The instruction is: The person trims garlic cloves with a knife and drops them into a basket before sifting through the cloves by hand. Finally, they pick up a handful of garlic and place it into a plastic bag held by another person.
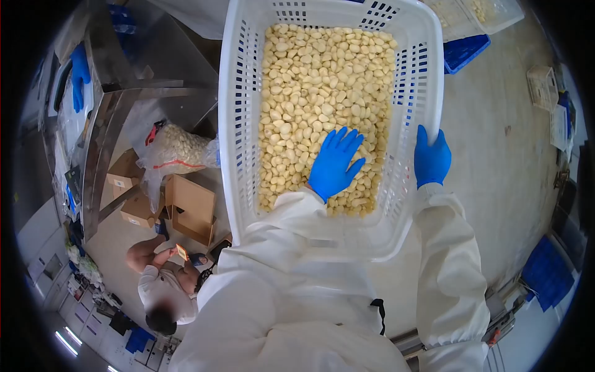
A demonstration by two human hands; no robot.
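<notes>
Resting your left hand [338, 162], fingers spread flat, on garlic cloves [322, 80] inside white basket [227, 111]; your right hand [432, 158] gripping basket's right side. Left of basket: filled bag [176, 146], open box [192, 201], person [164, 285].

Pale floor [496, 186] spreads at right, steel table [176, 62] stands upper left, strip lights [66, 343] glow lower left

open room above the far cloves [325, 68], slotted basket walls [229, 124] rising all around
</notes>
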